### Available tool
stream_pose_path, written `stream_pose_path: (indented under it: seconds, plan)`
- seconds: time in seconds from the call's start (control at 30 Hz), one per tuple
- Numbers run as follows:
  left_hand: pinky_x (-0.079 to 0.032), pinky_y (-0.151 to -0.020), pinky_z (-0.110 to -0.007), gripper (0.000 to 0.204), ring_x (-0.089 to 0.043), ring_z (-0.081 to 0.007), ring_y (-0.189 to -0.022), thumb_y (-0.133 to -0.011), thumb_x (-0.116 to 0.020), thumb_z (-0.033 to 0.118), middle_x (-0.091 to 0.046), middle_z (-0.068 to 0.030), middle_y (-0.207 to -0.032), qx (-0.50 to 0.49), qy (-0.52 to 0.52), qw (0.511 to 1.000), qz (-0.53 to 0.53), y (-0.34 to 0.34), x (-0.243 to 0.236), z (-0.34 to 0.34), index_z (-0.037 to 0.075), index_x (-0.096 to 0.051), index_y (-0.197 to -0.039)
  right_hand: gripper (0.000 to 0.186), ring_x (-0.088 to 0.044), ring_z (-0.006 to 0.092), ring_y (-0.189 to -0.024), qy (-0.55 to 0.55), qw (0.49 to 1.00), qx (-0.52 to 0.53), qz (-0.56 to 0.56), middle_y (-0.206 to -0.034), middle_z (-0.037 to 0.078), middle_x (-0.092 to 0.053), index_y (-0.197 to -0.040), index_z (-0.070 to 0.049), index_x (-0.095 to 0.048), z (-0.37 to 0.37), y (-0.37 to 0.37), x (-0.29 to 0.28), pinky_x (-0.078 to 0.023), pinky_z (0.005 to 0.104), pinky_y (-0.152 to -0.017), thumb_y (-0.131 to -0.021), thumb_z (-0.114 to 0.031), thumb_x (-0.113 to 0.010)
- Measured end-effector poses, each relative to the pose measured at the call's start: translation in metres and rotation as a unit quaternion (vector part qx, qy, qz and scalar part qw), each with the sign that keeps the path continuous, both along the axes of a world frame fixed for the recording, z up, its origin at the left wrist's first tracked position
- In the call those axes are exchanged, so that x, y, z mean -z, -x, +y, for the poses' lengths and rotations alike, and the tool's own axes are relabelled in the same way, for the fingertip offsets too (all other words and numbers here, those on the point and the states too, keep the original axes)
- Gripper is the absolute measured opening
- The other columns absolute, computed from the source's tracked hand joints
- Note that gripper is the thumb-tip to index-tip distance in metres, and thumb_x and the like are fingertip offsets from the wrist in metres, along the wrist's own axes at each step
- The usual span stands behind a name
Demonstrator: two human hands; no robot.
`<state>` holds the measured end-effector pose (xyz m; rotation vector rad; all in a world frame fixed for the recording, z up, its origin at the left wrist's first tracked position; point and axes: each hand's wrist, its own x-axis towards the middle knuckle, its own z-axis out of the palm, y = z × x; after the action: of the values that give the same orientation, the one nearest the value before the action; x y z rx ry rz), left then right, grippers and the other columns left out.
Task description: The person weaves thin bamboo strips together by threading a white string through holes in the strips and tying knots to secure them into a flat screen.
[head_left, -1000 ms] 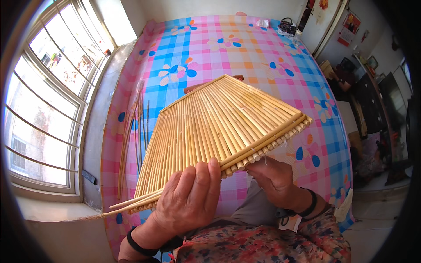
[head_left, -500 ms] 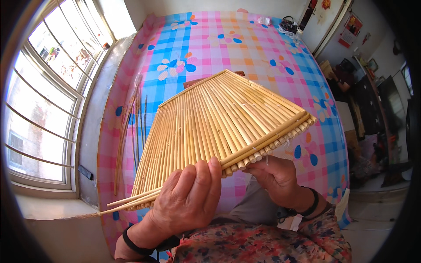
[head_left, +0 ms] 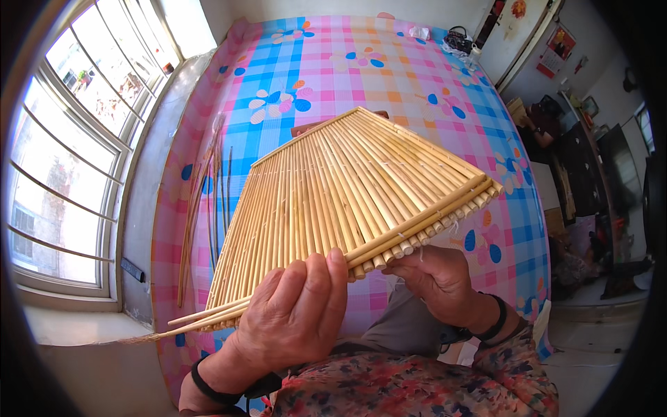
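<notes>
Straw-stalk woven mat [head_left: 347, 191] is held tilted above the checked bedspread [head_left: 333, 62], barely shifted from a moment earlier. Left hand [head_left: 295, 313] clamps its near edge, fingers closed over the stalks; right hand [head_left: 434, 278] pinches the thread at the stalk ends, so binding remains at the same spot.

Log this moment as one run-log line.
left hand: grips woven reed mat near edge | right hand: pinches mat's stalk ends | loose reeds: on checked bedsheet

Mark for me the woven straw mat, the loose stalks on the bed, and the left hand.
woven straw mat [head_left: 347, 187], head view, middle of its stalk surface.
loose stalks [head_left: 198, 208], head view, midway along the bundle.
left hand [head_left: 295, 316], head view, back of the hand.
</notes>
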<state>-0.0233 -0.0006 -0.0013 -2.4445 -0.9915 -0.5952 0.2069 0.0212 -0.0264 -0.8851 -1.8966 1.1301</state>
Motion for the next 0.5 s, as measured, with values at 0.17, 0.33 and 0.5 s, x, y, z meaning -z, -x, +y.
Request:
stream_pose_path:
  seconds: [0.17, 0.33, 0.5]
  plan:
    - [-0.049, -0.055, -0.027, 0.032, -0.059, -0.0199, -0.073, -0.081, -0.061, 0.005, -0.060, -0.0163, -0.089, 0.001, 0.002, 1.000, -0.001, 0.0023, -0.0015, 0.0005, -0.014, -0.060, -0.107, 0.022, -0.069, 0.0251, -0.092, 0.014, 1.000, -0.003, -0.004, -0.099, 0.016, -0.068, -0.110, 0.001, -0.064, 0.0005, 0.0016, -0.0026, -0.054, 0.0311, -0.078, -0.088, 0.000, -0.065]
    - [-0.049, -0.056, -0.028, 0.032, -0.058, -0.0197, -0.073, -0.081, -0.061, 0.005, -0.060, -0.0159, -0.089, 0.004, 0.005, 1.000, -0.009, 0.0031, -0.0002, 0.0003, -0.014, -0.060, -0.107, 0.024, -0.069, 0.0249, -0.092, 0.009, 1.000, -0.008, 0.007, -0.100, 0.016, -0.069, -0.112, 0.000, -0.064, 0.0012, 0.0024, -0.0032, -0.054, 0.0310, -0.078, -0.088, 0.000, -0.065]
    - [-0.049, -0.055, -0.028, 0.032, -0.058, -0.0197, -0.073, -0.081, -0.061, 0.006, -0.060, -0.0160, -0.090, -0.002, 0.002, 1.000, -0.012, 0.0052, 0.0006, -0.0003, -0.014, -0.060, -0.107, 0.025, -0.068, 0.0254, -0.094, 0.007, 1.000, -0.020, 0.003, -0.103, 0.017, -0.068, -0.113, 0.000, -0.063, 0.0026, 0.0041, -0.0041, -0.054, 0.0316, -0.080, -0.088, -0.001, -0.064]
